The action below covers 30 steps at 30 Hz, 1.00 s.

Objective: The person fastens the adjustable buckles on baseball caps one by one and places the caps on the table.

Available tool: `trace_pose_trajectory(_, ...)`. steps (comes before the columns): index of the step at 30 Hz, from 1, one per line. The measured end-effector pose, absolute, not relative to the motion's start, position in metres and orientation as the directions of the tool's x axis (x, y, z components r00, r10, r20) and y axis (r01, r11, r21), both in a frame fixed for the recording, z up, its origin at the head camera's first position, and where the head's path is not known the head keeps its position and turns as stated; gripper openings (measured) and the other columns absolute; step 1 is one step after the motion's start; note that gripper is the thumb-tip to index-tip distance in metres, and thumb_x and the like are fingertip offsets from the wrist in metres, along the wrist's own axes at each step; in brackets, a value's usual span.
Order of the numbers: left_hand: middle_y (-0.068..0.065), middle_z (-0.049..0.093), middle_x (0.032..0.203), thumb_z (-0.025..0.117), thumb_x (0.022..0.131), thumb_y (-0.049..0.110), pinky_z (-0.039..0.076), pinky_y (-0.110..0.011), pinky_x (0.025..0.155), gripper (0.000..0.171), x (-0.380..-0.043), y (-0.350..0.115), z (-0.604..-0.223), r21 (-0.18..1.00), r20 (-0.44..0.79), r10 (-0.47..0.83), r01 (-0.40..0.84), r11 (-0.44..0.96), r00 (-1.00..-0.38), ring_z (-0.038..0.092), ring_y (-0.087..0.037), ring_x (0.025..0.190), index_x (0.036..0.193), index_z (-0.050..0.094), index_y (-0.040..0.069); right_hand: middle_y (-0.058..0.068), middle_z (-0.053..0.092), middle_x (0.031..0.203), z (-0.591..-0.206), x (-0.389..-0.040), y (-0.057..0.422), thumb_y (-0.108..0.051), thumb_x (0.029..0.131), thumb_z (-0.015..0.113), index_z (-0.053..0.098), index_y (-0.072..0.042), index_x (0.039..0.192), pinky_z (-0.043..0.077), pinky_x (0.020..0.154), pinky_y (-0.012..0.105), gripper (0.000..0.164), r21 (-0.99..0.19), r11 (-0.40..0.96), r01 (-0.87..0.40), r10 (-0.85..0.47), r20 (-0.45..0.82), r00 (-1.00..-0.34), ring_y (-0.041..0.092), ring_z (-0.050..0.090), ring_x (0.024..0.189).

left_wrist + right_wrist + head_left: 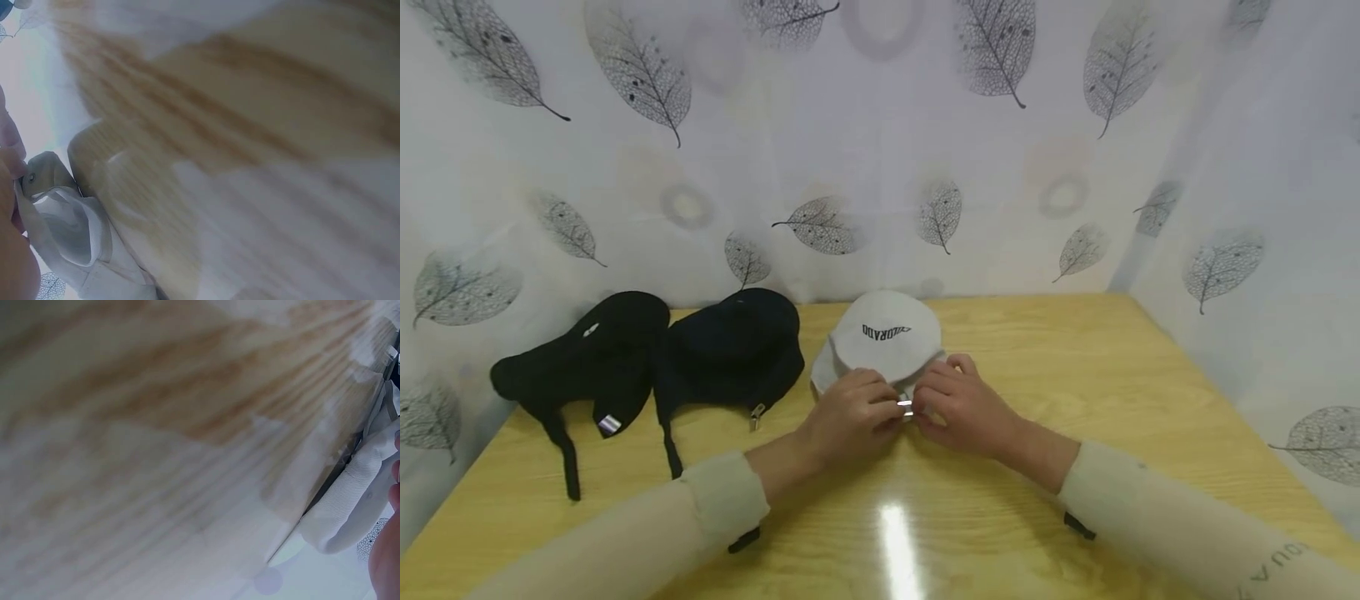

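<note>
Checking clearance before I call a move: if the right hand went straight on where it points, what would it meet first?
The right hand would likely meet the small shiny piece by the white cap, then the left hand just beyond; depth is unclear.

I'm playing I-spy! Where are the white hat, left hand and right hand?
White hat point(886, 353): head view, cloth below lettering.
Left hand point(852, 410): head view, back of hand.
Right hand point(967, 408): head view, back of hand.
</note>
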<state>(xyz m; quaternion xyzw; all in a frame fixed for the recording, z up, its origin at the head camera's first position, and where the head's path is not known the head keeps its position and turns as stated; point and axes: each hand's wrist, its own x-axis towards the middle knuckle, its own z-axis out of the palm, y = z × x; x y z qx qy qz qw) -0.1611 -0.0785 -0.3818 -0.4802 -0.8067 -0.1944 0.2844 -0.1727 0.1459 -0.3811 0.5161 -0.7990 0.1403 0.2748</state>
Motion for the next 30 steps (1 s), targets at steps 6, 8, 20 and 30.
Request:
trace_pose_trajectory(6,0.004,0.074,0.085,0.084,0.077,0.013,0.052,-0.023,0.078,0.011,-0.1609,-0.08,-0.3822,0.036,0.653,0.659,0.884,0.466,-0.374,0.064,-0.011,0.082,0.086,0.08,0.014,-0.007,0.062,0.087,-0.3797,-0.1722,0.1442,-0.014,0.072,0.083,0.064,-0.016,0.083,0.04,0.086,0.041,0.022,0.066,0.44,-0.895,-0.744,0.585,-0.323,0.013,0.058,0.089)
trace_pose_trajectory(8,0.004,0.074,0.085,0.084,0.076,0.013,0.052,-0.024,0.078,0.011,-0.1591,-0.0806,-0.3832,0.031,0.655,0.659,0.885,0.464,-0.369,0.064,-0.011,0.081,0.086,0.08,0.014,-0.007,0.062,0.087,-0.381,-0.1706,0.1441,-0.015,0.072,0.083,0.064,-0.017,0.084,0.04,0.086,0.041,0.022,0.06,0.437,-0.898,-0.741,0.59,-0.321,0.012,0.058,0.089)
trace_pose_trajectory(20,0.003,0.073,0.085,0.083,0.077,0.012,0.052,-0.024,0.078,0.009,-0.1575,-0.0786,-0.3839,0.032,0.66,0.653,0.882,0.47,-0.372,0.064,-0.011,0.082,0.085,0.079,0.013,-0.008,0.065,0.088,-0.3839,-0.172,0.1465,-0.016,0.073,0.085,0.064,-0.016,0.085,0.039,0.087,0.04,0.023,0.053,0.412,-0.91,-0.746,0.593,-0.303,0.012,0.058,0.091)
trace_pose_trajectory(30,0.003,0.074,0.085,0.083,0.077,0.013,0.052,-0.025,0.079,0.009,-0.1584,-0.0785,-0.3816,0.023,0.66,0.656,0.882,0.471,-0.367,0.064,-0.012,0.082,0.085,0.079,0.013,-0.008,0.067,0.088,-0.3828,-0.1725,0.1457,-0.016,0.075,0.085,0.066,-0.015,0.083,0.039,0.086,0.04,0.021,0.048,0.4,-0.915,-0.749,0.592,-0.297,0.012,0.058,0.089)
